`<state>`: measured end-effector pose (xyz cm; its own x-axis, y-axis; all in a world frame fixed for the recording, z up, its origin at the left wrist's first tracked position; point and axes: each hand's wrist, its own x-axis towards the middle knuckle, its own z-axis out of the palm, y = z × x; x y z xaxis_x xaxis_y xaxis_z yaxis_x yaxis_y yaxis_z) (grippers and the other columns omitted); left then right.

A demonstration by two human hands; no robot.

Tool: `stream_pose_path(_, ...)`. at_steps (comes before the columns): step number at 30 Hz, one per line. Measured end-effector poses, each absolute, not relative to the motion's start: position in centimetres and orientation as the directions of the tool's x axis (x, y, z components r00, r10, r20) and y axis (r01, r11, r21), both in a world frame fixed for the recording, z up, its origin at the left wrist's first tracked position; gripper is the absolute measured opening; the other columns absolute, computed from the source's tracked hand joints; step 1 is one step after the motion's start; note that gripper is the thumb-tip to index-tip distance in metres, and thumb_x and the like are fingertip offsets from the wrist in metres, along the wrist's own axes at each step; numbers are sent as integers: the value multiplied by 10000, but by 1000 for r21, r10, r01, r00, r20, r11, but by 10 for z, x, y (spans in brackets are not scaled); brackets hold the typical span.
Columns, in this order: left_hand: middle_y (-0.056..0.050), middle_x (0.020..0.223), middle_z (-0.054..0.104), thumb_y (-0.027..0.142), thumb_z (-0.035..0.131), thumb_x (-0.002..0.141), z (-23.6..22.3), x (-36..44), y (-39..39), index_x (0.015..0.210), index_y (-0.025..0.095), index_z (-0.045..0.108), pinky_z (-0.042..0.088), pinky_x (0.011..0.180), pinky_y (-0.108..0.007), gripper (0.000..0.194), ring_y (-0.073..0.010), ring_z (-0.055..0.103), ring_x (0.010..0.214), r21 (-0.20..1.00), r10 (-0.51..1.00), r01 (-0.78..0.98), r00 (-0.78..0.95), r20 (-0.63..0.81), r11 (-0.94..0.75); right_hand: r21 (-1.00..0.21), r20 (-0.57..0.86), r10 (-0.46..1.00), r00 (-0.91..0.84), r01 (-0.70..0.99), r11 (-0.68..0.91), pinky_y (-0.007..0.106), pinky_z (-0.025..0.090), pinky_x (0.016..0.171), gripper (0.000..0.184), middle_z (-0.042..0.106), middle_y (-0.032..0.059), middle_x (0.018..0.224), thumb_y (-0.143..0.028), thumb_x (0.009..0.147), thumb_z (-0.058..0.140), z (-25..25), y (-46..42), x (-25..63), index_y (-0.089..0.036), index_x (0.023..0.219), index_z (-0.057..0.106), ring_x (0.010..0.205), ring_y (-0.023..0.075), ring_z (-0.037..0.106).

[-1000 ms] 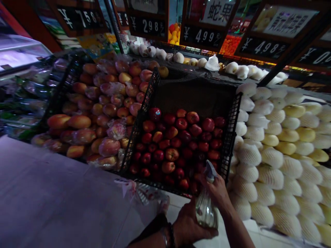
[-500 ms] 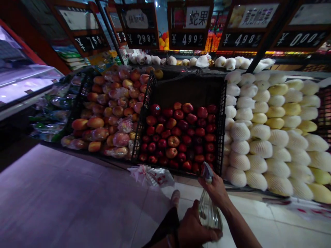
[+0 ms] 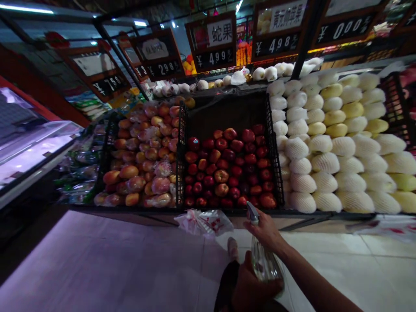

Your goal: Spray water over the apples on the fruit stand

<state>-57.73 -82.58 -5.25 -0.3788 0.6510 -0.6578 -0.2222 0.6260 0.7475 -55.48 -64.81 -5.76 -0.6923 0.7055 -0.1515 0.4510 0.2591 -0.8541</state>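
Note:
A clear ribbed spray bottle (image 3: 265,261) with a grey spray head is upright at the lower middle, in front of the crate. My right hand (image 3: 267,230) is closed around its neck, just under the spray head. Lower down, my left hand (image 3: 251,284) wraps around the bottle's body near the base; some of its fingers are in shadow. Just beyond the spray head lie red apples (image 3: 222,175) in a black plastic crate (image 3: 180,167), whose back part shows a bare dark floor.
To the left are wrapped yellow-red apples (image 3: 152,143) and bagged greens (image 3: 82,169). Pale fruit in foam nets (image 3: 325,162) fills the right side. Plastic bags (image 3: 208,221) hang at the front edge. Price signs (image 3: 212,41) hang above. A foot (image 3: 232,249) stands on the tiles.
The view has tilted and shifted, so the signs sit further left and the fruit at different heights. Both hands still hold the spray bottle, with the grip looking much the same.

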Motion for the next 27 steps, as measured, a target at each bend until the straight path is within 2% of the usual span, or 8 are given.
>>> stream_pose_path(2, -192, 1208, 822, 381, 964, 552, -55, -581, -825, 1347, 165, 553, 622, 1057, -508, 921, -404, 775, 1152, 732, 620, -193, -420, -663, 653, -824, -142, 724, -675, 485, 291, 326, 479, 742, 107, 788, 33, 853, -287, 844, 653, -59, -650, -559, -248, 937, 690, 793, 254, 727)
stream_pose_path(5, -150, 1058, 836, 350, 917, 604, -53, -593, -819, 1163, 199, 590, 639, 951, -476, 665, -369, 792, 1023, 768, 676, -117, -405, -615, 630, -776, -147, 752, -643, 546, 315, 322, 451, 737, 103, 772, 25, 830, -226, 839, 645, -56, -648, -567, -244, 931, 688, 765, 243, 709)
stream_pose_path(10, -120, 1021, 825, 296, 905, 626, -40, -632, -804, 1150, 216, 582, 630, 848, -438, 622, -328, 785, 929, 761, 695, -80, -355, -625, 644, -794, -160, 751, -640, 536, 287, 321, 472, 756, 163, 791, 35, 909, -270, 873, 657, -48, -633, -599, -240, 1024, 707, 817, 249, 719)
stream_pose_path(14, -116, 1084, 827, 316, 931, 648, -41, -675, -797, 1193, 219, 591, 619, 959, -459, 650, -331, 780, 1000, 776, 708, -97, -351, -613, 624, -808, -167, 746, -645, 523, 271, 320, 491, 781, 146, 794, 33, 922, -309, 856, 693, -47, -623, -641, -242, 986, 706, 846, 251, 730)
stream_pose_path(17, -87, 1124, 840, 292, 969, 619, -47, -714, -791, 1181, 246, 599, 626, 985, -438, 675, -326, 792, 1059, 808, 741, -110, -343, -577, 578, -798, -156, 793, -590, 548, 251, 312, 470, 743, 173, 767, 3, 833, -275, 824, 693, -39, -617, -676, -250, 993, 721, 766, 230, 706)
stream_pose_path(21, -83, 1172, 848, 337, 956, 715, -37, -771, -772, 1222, 239, 622, 645, 1001, -436, 614, -305, 806, 1074, 902, 844, -105, -322, -429, 419, -839, -79, 818, -570, 481, 254, 310, 458, 736, 153, 748, -9, 831, -321, 869, 689, -14, -599, -723, -251, 1003, 708, 765, 217, 679)
stream_pose_path(24, -103, 1303, 831, 327, 969, 714, -18, -812, -747, 1299, 245, 620, 641, 1100, -488, 686, -333, 805, 1182, 937, 903, -181, -264, -340, 300, -861, -53, 822, -567, 443, 250, 300, 460, 731, 137, 726, -15, 851, -340, 868, 705, 8, -577, -762, -251, 970, 682, 788, 207, 656)
stream_pose_path(27, -80, 1319, 832, 341, 962, 755, -4, -850, -722, 1326, 286, 660, 600, 1187, -567, 648, -350, 792, 1231, 969, 923, -35, -297, -244, 244, -852, -27, 822, -568, 444, 279, 289, 436, 698, 140, 720, -17, 863, -340, 867, 726, 29, -553, -803, -244, 959, 685, 770, 194, 631)
